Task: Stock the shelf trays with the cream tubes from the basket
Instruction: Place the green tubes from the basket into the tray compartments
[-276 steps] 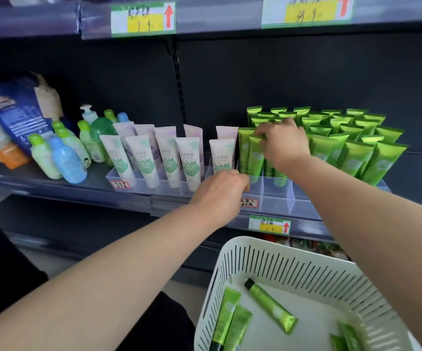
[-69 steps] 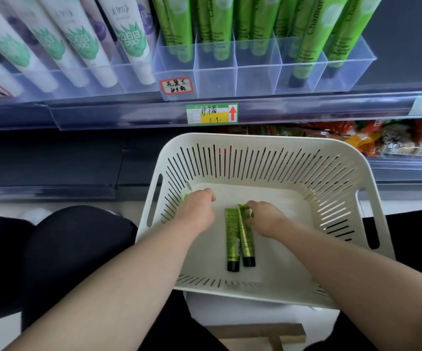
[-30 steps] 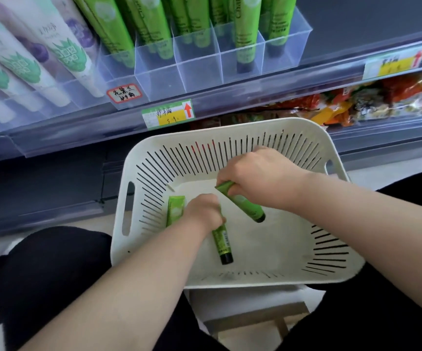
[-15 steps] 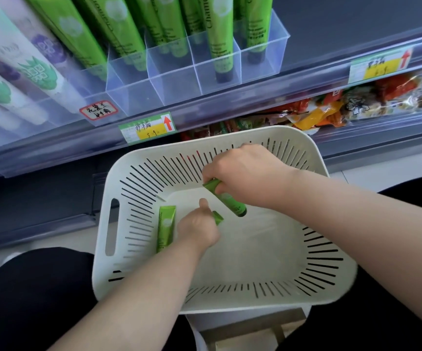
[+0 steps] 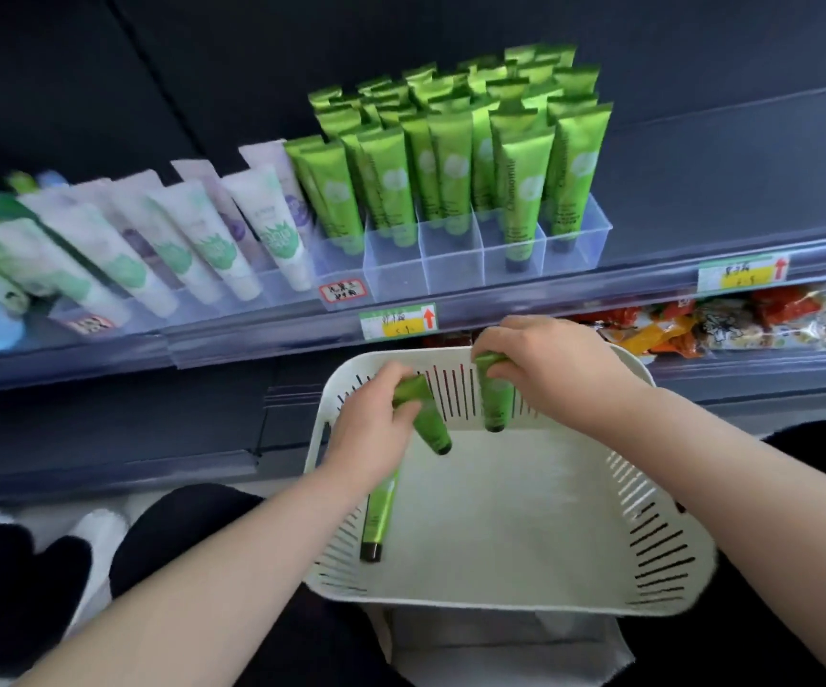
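Basket of white slotted plastic (image 5: 673,562), lower centre. Left hand (image 5: 376,433) grips one green cream tube (image 5: 425,419) over it; right hand (image 5: 549,369) grips second green tube (image 5: 495,399), caps downward. Third green tube (image 5: 378,513) lies along basket's left side.

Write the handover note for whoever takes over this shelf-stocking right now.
Left hand: grips one green tube above the basket.
Right hand: grips a second green tube by the basket's far wall.
In the basket: a third tube lies on the floor, partly hidden by the left wrist.
Done: the clear shelf tray holds many stocked green tubes.
Left: two middle front compartments look empty. Place both held tubes, then the third.
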The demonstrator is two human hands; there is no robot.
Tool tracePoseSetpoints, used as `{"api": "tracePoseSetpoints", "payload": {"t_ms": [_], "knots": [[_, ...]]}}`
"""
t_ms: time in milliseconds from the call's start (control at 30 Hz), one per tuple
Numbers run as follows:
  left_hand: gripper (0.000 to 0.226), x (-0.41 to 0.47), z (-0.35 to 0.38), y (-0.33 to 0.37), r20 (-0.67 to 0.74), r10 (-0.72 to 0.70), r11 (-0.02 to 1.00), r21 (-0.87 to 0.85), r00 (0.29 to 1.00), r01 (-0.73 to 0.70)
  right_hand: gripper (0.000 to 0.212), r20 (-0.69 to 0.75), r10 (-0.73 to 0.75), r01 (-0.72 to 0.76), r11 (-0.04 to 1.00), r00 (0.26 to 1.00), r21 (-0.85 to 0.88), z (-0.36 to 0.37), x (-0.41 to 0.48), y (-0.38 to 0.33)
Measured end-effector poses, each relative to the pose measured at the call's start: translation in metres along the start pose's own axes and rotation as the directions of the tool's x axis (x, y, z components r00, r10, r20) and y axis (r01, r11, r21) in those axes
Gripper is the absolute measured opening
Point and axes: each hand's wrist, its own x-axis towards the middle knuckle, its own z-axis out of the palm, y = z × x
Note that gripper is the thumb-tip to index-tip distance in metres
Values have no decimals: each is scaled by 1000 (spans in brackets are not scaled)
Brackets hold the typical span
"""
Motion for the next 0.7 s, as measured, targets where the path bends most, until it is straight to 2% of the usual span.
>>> {"api": "tracePoseSetpoints", "payload": {"t_ms": [200,433,567,700], "knots": [[19,27,-78,65,-193,155,984,-61,969,-169,24,-188,6,-10,1000,982,-23,-57,20,-17],[28,66,-136,121,-386,289,955,50,876,-293,28,-481,41,-77,996,876,-54,-111,81,-23],[26,91,-142,126,-377,283,959,101,882,-265,29,-441,53,-92,993,896,-68,-104,117,-21],[27,113,-135,116,-323,249,965,160,913,-206,42,-293,70,-113,985,953,-132,-86,140,-17]]}}
